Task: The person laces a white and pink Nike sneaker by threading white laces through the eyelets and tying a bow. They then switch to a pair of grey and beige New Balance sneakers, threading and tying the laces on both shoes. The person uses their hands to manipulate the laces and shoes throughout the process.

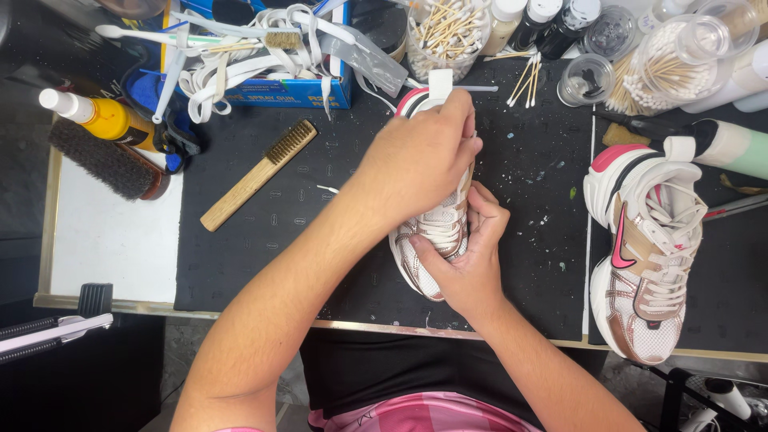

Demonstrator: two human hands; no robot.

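**Both hands on a sneaker at the mat's middle**

Nearest, the right hand (pixel 464 268) cups the toe and side of the white and rose sneaker (pixel 436 232), fingers curled and pressed around it. The shoe lies on the black mat (pixel 320 240), toe towards the person. Just beyond, the left hand (pixel 420 156) closes over the tongue and collar, fingertips pinched at something I cannot make out. The shoe looks light, its mesh upper soft and yielding, the sole firmer; sole and heel seem the surest holds. To the right rests its matching sneaker (pixel 644 256); to the left a wooden brush (pixel 256 176); farthest, jars of cotton swabs (pixel 448 28).
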